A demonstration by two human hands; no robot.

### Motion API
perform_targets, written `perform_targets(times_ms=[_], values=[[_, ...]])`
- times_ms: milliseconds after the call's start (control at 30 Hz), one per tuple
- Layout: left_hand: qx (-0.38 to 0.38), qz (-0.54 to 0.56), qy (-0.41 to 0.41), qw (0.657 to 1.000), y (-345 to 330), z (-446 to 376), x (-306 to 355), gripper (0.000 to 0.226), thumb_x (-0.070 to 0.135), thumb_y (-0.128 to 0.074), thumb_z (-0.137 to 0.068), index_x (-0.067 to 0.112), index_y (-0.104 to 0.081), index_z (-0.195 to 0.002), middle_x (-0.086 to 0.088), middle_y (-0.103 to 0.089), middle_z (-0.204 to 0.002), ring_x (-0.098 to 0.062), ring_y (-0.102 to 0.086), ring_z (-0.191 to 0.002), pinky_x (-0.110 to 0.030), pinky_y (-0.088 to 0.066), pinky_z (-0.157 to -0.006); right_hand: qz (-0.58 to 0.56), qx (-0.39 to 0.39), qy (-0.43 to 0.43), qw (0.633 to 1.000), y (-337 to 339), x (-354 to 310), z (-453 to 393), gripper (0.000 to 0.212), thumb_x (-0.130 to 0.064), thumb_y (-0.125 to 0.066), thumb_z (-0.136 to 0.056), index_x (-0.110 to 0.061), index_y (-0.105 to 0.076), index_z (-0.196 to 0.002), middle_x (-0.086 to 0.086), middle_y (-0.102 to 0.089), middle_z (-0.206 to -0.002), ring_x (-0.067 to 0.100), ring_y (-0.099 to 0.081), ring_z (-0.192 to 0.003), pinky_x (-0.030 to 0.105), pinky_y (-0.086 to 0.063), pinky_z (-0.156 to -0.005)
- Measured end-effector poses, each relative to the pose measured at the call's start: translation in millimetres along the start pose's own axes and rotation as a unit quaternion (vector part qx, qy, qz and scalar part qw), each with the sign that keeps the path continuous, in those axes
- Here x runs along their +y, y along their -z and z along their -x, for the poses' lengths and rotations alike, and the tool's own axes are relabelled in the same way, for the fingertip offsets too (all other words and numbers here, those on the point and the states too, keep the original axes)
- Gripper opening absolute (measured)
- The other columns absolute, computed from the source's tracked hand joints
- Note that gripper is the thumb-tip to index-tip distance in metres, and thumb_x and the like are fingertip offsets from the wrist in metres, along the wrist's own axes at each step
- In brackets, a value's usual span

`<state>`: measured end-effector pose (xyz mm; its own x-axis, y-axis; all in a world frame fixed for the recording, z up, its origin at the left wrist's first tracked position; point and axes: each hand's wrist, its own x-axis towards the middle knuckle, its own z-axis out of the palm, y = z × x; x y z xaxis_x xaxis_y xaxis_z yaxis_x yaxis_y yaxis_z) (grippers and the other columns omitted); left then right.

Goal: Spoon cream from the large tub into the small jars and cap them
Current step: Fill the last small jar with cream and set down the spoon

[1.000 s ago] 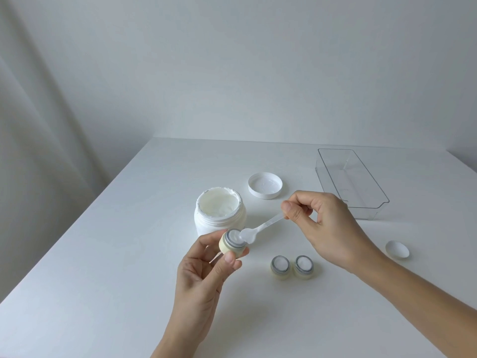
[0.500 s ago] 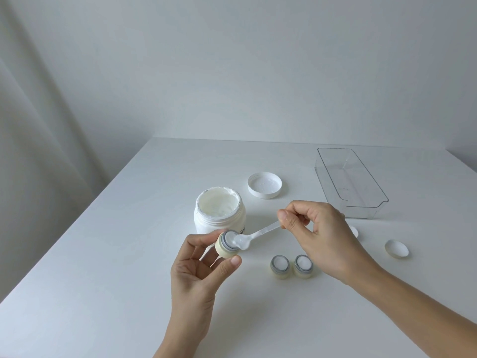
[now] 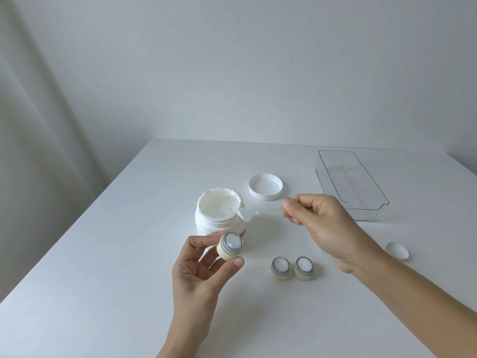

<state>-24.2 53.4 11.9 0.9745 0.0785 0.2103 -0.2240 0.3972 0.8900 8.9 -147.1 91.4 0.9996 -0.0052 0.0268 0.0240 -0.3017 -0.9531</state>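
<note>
The left hand (image 3: 198, 275) is raised over the near middle of the white table (image 3: 103, 280), thumb and fingertips pinching a small cream-coloured jar (image 3: 230, 246) that is tilted so its grey-rimmed mouth, with white cream inside, faces up and to the right. Just behind it, the large white tub (image 3: 219, 214) stands open on the table, its ragged rim smeared with cream. Its wide lid (image 3: 265, 186) lies upturned farther back toward the far edge. At the tub's right rim hovers the blurred bowl of a clear plastic spoon (image 3: 251, 215), its handle pinched in the closed fingers of the right hand (image 3: 320, 223). Two more uncapped jars (image 3: 293, 268) sit touching side by side, nearer the front edge. A clear empty bin (image 3: 371, 200) stands at the far right, and a small white cap (image 3: 397, 250) lies near the right edge.
</note>
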Motion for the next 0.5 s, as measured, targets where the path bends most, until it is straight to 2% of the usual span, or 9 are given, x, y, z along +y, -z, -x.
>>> perform_targets(times_ms=[67, 167, 267, 367, 433, 500], values=[[0.006, -0.003, 0.005, 1.000, 0.1, -0.2, 0.4, 0.036, -0.005, -0.082, -0.064, 0.021, -0.067, -0.085, -0.002, -0.078, -0.099, -0.019, -0.075, -0.092, -0.021, -0.057, -0.071, 0.002, 0.035, 0.030, 0.999, -1.8, -3.0, -10.7, 0.035, -0.027, -0.056, -0.094, -0.015, -0.059, -0.061, -0.016, -0.057, -0.053, -0.002, -0.053, -0.057, 0.005, -0.038, -0.055], [0.015, 0.003, 0.012, 1.000, 0.2, -0.5, 1.5, 0.035, 0.007, -0.085, -0.058, 0.022, -0.068, -0.084, -0.003, -0.078, -0.097, -0.016, -0.075, -0.085, -0.020, -0.056, -0.069, 0.047, 0.082, 0.110, 0.989, -11.3, -10.3, -24.5, 0.027, -0.025, -0.058, -0.093, -0.016, -0.064, -0.068, -0.011, -0.065, -0.057, 0.001, -0.046, -0.044, 0.009, -0.033, -0.046], [0.022, 0.006, 0.022, 0.999, 1.3, -0.7, 1.2, 0.034, 0.012, -0.086, -0.056, 0.023, -0.068, -0.083, -0.003, -0.078, -0.096, -0.016, -0.074, -0.081, -0.020, -0.056, -0.068, 0.143, 0.098, 0.220, 0.960, -23.1, -14.4, -32.5, 0.020, -0.021, -0.060, -0.092, -0.017, -0.066, -0.073, -0.008, -0.068, -0.064, 0.002, -0.052, -0.055, 0.008, -0.035, -0.053], [0.020, 0.008, 0.023, 0.999, 2.5, -0.6, 0.5, 0.034, 0.012, -0.086, -0.057, 0.021, -0.067, -0.084, -0.004, -0.078, -0.096, -0.017, -0.074, -0.081, -0.020, -0.056, -0.069, 0.275, 0.058, 0.340, 0.897, -27.9, -13.3, -35.6, 0.011, -0.014, -0.062, -0.090, -0.010, -0.070, -0.083, 0.000, -0.065, -0.067, 0.013, -0.047, -0.073, 0.017, -0.040, -0.065], [0.021, 0.010, 0.024, 0.999, 2.8, -0.7, -0.2, 0.035, 0.013, -0.086, -0.058, 0.021, -0.067, -0.085, -0.004, -0.078, -0.097, -0.018, -0.075, -0.084, -0.020, -0.056, -0.069, 0.348, 0.014, 0.413, 0.841, -24.6, -10.3, -35.5, 0.005, -0.004, -0.066, -0.086, -0.003, -0.071, -0.087, 0.004, -0.062, -0.067, 0.020, -0.046, -0.076, 0.025, -0.044, -0.065], [0.023, 0.012, 0.024, 0.999, 2.8, -1.1, -1.0, 0.035, 0.013, -0.086, -0.058, 0.021, -0.067, -0.086, -0.003, -0.077, -0.098, -0.019, -0.075, -0.087, -0.020, -0.056, -0.070, 0.394, -0.013, 0.451, 0.800, -18.2, -8.3, -34.0, 0.012, 0.007, -0.067, -0.082, -0.002, -0.071, -0.090, 0.005, -0.060, -0.069, 0.021, -0.045, -0.078, 0.026, -0.045, -0.064]])
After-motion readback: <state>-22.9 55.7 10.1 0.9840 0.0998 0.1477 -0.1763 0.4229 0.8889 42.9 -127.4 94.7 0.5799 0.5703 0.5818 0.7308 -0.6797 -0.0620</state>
